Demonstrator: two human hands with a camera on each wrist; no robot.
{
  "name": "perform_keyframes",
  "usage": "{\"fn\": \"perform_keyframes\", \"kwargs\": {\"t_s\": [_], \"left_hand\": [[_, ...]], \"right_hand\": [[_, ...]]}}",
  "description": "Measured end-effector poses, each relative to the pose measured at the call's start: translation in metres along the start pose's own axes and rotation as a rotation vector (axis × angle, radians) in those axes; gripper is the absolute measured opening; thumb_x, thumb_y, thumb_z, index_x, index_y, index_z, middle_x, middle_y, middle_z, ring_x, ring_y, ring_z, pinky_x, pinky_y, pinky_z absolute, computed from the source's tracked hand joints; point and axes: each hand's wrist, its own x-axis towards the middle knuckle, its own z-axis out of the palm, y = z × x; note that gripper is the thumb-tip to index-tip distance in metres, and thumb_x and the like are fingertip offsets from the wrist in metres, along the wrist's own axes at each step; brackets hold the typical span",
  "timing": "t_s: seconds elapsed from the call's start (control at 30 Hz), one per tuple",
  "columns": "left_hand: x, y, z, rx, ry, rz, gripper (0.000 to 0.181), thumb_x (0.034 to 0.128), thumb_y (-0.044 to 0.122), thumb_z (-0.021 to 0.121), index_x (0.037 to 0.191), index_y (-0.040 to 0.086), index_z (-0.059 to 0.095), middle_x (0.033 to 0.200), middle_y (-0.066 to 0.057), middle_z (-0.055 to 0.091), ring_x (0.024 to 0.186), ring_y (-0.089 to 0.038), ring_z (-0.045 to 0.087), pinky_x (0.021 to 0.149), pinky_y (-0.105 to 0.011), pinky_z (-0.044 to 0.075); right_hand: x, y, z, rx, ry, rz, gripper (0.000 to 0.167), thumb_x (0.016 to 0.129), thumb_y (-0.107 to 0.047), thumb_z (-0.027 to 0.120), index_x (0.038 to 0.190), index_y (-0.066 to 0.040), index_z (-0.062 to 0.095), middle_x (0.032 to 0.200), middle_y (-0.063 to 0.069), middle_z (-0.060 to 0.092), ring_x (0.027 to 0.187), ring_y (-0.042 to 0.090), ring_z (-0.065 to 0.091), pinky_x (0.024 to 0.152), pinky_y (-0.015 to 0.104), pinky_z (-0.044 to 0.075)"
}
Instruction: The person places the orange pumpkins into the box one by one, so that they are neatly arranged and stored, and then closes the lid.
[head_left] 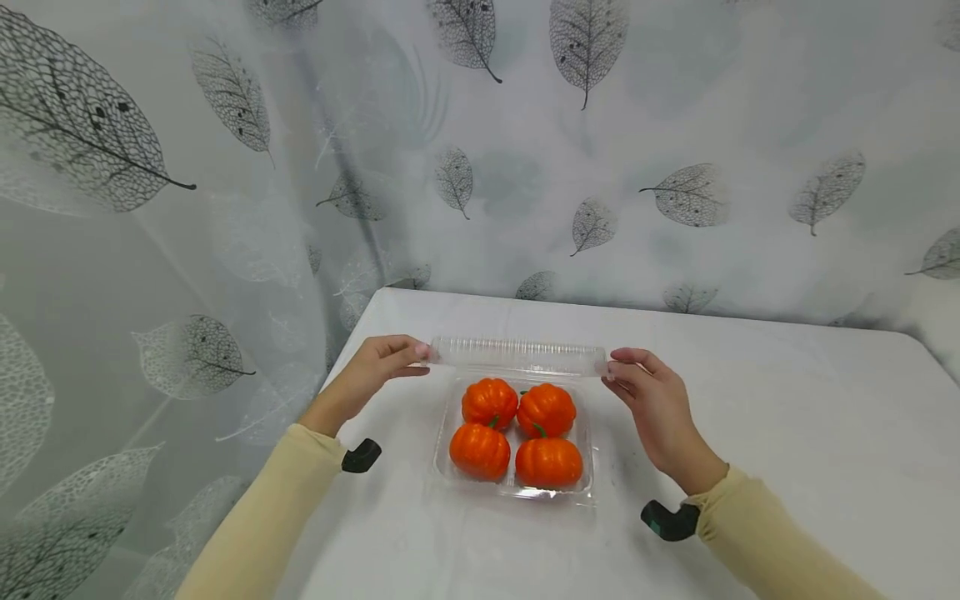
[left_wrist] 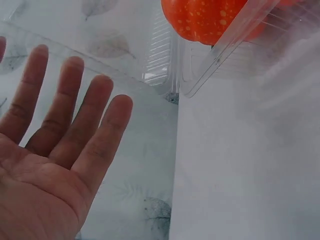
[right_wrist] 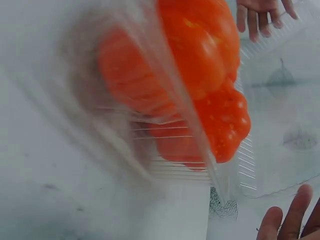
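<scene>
A clear plastic clamshell box (head_left: 444,479) stands on the white table with its hinged lid (head_left: 517,357) raised at the far side. Inside are several small orange pumpkins (head_left: 549,463) with green stems. At the lid's left end, my left hand (head_left: 382,362) touches the plastic with its fingertips. My right hand (head_left: 656,400) has its fingertips at the lid's right end. The left wrist view shows the left fingers (left_wrist: 90,135) straight and spread near the lid's edge. In the right wrist view, only some right fingers (right_wrist: 295,215) show, fairly straight.
A white-covered table (head_left: 787,417) extends to the right and in front of the box. Behind and to the left hangs a pale curtain (head_left: 517,183) printed with leaf shapes. A dark wrist device (head_left: 362,456) sits by the left sleeve, another (head_left: 670,521) by the right.
</scene>
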Motion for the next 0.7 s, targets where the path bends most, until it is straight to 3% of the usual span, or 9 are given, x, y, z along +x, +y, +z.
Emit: {"fn": "perform_keyframes", "kwargs": {"t_s": [0.13, 0.27, 0.4, 0.5, 0.7], "left_hand": [[-0.016, 0.002, -0.001, 0.102, -0.053, -0.049, 0.033, 0.0973, 0.026, 0.070, 0.121, 0.003, 0.069, 0.120, -0.015, 0.069, 0.114, -0.034, 0.064, 0.105, -0.045, 0.046], [-0.028, 0.003, 0.001, 0.164, -0.121, -0.075, 0.048, 0.0930, 0.028, 0.076, 0.136, 0.013, 0.060, 0.135, -0.008, 0.062, 0.124, -0.029, 0.059, 0.105, -0.047, 0.046], [-0.034, -0.003, 0.001, 0.182, -0.193, -0.121, 0.075, 0.0922, 0.027, 0.077, 0.155, 0.023, 0.036, 0.149, -0.010, 0.048, 0.134, -0.034, 0.050, 0.105, -0.047, 0.046], [-0.037, -0.010, 0.001, 0.199, -0.221, -0.185, 0.088, 0.0924, 0.030, 0.076, 0.161, 0.026, 0.020, 0.153, -0.011, 0.044, 0.135, -0.033, 0.048, 0.108, -0.050, 0.043], [-0.045, -0.016, 0.002, 0.242, -0.259, -0.270, 0.091, 0.0927, 0.036, 0.075, 0.162, 0.019, 0.018, 0.149, -0.008, 0.048, 0.134, -0.030, 0.051, 0.110, -0.057, 0.037]], "right_hand": [[-0.018, 0.009, -0.003, -0.174, -0.010, -0.033, 0.032, 0.104, -0.021, 0.058, 0.127, 0.000, 0.051, 0.124, 0.009, 0.054, 0.111, 0.016, 0.058, 0.099, 0.022, 0.048], [-0.033, 0.017, -0.006, -0.297, -0.037, -0.084, 0.034, 0.103, -0.020, 0.060, 0.130, 0.000, 0.054, 0.129, 0.014, 0.058, 0.112, 0.017, 0.057, 0.096, 0.022, 0.049], [-0.041, 0.023, -0.008, -0.306, -0.066, -0.064, 0.035, 0.101, -0.014, 0.062, 0.132, 0.001, 0.052, 0.136, 0.016, 0.056, 0.127, 0.026, 0.053, 0.096, 0.018, 0.047], [-0.045, 0.026, -0.009, -0.319, -0.082, -0.015, 0.040, 0.100, -0.012, 0.062, 0.136, 0.000, 0.049, 0.142, 0.016, 0.052, 0.137, 0.032, 0.046, 0.099, 0.020, 0.046], [-0.053, 0.033, -0.012, -0.305, -0.135, 0.063, 0.053, 0.100, -0.011, 0.061, 0.146, -0.001, 0.038, 0.150, 0.016, 0.042, 0.140, 0.035, 0.043, 0.099, 0.019, 0.045]]}}
